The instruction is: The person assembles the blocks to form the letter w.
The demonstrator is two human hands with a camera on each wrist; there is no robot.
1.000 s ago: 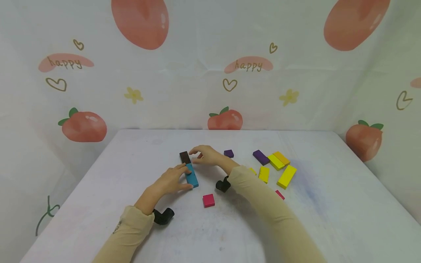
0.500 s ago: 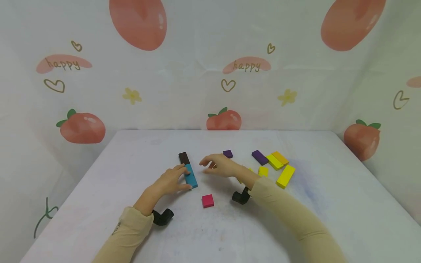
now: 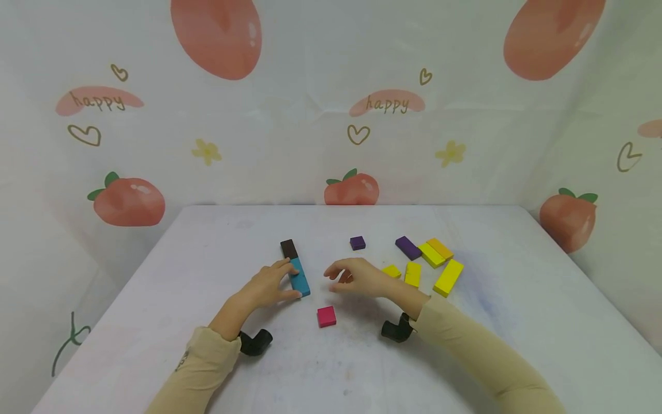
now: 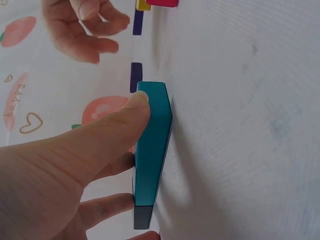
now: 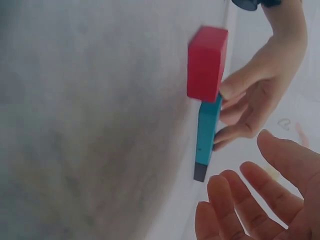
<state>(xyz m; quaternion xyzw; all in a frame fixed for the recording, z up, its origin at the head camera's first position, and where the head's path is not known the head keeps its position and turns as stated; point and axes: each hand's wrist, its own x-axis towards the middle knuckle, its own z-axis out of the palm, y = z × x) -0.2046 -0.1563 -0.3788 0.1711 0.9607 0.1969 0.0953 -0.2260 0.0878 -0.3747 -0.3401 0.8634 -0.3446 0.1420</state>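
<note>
A blue rectangular block (image 3: 300, 282) lies on the table, with a dark brown block (image 3: 289, 249) end to end at its far side. My left hand (image 3: 266, 284) rests on the blue block, its thumb (image 4: 117, 125) at the near end and fingertips along the side. To the right, my right hand (image 3: 359, 279) hovers over the table with loosely bent fingers and nothing between them. Closer to me than the blue block is a red block (image 3: 327, 316), which also shows large in the right wrist view.
Purple blocks (image 3: 357, 243) (image 3: 408, 248) lie toward the back. Several yellow blocks (image 3: 449, 278) and an orange block (image 3: 441, 249) are scattered at the right, some partly behind the right wrist. A printed cloth (image 3: 279, 132) hangs behind the table (image 3: 227, 230).
My right hand has drawn back from beside the dark brown block, moving right and toward me. The left hand and the blue and brown blocks have stayed in place.
</note>
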